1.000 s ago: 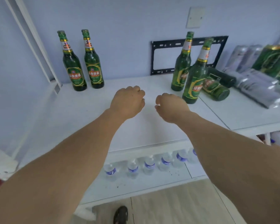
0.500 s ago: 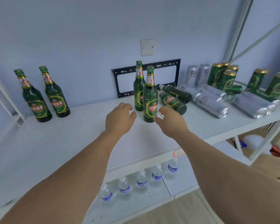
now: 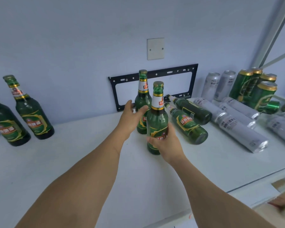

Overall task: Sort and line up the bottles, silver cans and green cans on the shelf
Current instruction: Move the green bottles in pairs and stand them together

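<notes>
Right hand's grip wraps the nearest upright bottle on the shelf; left hand's grip is spread at the bottle behind it.

The right hand [image 3: 165, 142] has its grip curled round the lower body of the front bottle [image 3: 157, 119], thumb across the label, and the bottle stands upright on the white shelf [image 3: 72, 162]. Just left of and beyond that grip, the left hand [image 3: 130, 117] reaches with thumb and fingers apart, a wide grip at the side of the rear bottle [image 3: 142, 99], not yet closed round it. Right of the held bottle lie two bottles on their sides [image 3: 187, 125]; farther right lie silver cans [image 3: 240, 129], with upright silver cans [image 3: 219, 84] and green cans [image 3: 257, 89] behind. Far left of the grips stand two more bottles [image 3: 30, 111] near the wall.
</notes>
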